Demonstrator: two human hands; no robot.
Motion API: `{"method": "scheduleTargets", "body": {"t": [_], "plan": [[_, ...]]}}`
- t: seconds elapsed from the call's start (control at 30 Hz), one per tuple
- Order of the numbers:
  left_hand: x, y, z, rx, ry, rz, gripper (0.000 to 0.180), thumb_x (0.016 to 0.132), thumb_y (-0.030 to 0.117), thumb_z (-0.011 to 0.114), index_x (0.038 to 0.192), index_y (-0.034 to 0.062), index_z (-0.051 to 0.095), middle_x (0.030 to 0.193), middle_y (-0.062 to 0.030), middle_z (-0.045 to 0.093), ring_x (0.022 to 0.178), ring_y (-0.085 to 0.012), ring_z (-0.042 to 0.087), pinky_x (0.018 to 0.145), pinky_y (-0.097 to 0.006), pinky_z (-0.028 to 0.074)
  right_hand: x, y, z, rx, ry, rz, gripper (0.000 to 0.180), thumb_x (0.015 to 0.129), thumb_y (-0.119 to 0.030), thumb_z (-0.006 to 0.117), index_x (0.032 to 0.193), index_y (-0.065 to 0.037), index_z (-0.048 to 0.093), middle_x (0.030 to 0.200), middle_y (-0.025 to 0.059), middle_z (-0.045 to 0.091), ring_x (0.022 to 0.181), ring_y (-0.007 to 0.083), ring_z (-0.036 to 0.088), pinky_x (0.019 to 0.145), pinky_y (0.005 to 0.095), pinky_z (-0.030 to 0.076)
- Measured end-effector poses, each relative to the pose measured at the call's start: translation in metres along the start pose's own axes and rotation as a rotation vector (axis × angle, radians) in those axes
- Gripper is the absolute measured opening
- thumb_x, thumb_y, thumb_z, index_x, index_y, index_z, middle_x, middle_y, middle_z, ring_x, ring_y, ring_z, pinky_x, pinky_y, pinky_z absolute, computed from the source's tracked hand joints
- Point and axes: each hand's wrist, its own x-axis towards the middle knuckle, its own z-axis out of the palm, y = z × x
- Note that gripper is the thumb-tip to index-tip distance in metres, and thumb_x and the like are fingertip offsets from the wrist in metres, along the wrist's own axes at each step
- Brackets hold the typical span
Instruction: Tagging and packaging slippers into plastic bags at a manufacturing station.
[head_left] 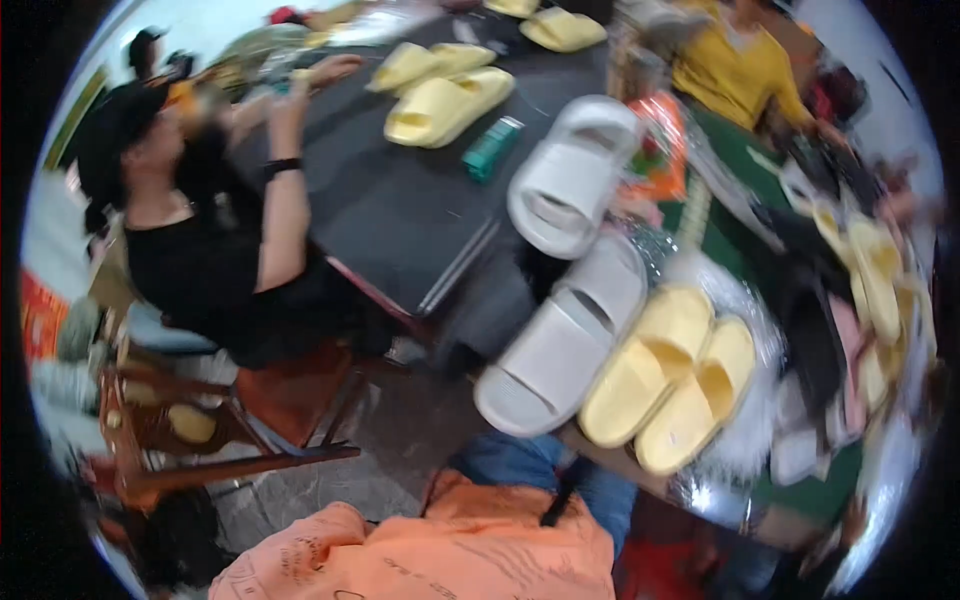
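Biggest thing in view is the dark table [400, 210] running far and left, with a person in black [200, 260] seated at its left side on a wooden chair [250, 420], one arm up over the tabletop. That arm isn't mine.

Down at the near edge all I get of myself is the orange top [430, 555] and a bit of jeans [520, 465]. Neither my left hand nor my right hand is in shot, so I can't tell whether the fingers are spread, pressed together or pinching anything.

Closest to me is the near grey slipper [570, 345], lying sole-down at the near left corner of the shiny-covered table [740, 300]. The yellow pair [675, 380] sits just right of it, the two touching side by side. A second grey slipper [575, 170] lies further off, tilted on the gap between the tables. There are more yellow slippers [445, 100] on the far end, with a small green box [492, 148] near them.

My read is that nothing's being handled right now, so it's a pause between pieces. Any pick-up of the near grey slipper would call for bringing a hand up and slightly right, and grabbing its strap without nudging the yellow pair.
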Motion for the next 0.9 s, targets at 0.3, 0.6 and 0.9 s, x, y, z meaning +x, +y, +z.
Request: {"method": "scheduleTargets", "body": {"t": [0.3, 0.6, 0.9], "plan": [[0.015, 0.015, -0.04, -0.076, 0.146, -0.121, 0.022, 0.089, 0.014, 0.044, 0.102, 0.0017, 0.056, 0.096, -0.009, 0.058, 0.086, -0.0162, 0.055, 0.076, -0.03, 0.043, 0.151, 0.012, -0.079, -0.256, 0.069, -0.327, 0.031, 0.081, -0.026, 0.052, 0.097, 0.0, 0.06, 0.1, 0.0216, 0.058, 0.09, 0.0304, 0.056, 0.078, 0.0362, 0.044], [0.038, 0.031, -0.054, -0.065, 0.061, -0.192, 0.023, 0.089, 0.016, 0.044, 0.101, 0.0018, 0.057, 0.094, -0.0093, 0.06, 0.085, -0.0162, 0.056, 0.075, -0.031, 0.044, 0.199, 0.022, -0.091, -0.359, 0.199, -0.453, 0.031, 0.081, -0.024, 0.051, 0.097, 0.001, 0.06, 0.101, 0.0219, 0.058, 0.092, 0.03, 0.056, 0.079, 0.036, 0.044], [0.063, 0.039, 0.003, 0.038, -0.482, -0.185, 0.024, 0.089, 0.018, 0.044, 0.1, 0.0019, 0.058, 0.092, -0.0097, 0.061, 0.084, -0.0163, 0.058, 0.074, -0.032, 0.044, -0.017, 0.035, -0.012, -0.388, 0.313, -0.107, 0.03, 0.082, -0.023, 0.051, 0.097, 0.002, 0.059, 0.101, 0.0223, 0.057, 0.093, 0.0297, 0.056, 0.08, 0.0359, 0.044]]}}
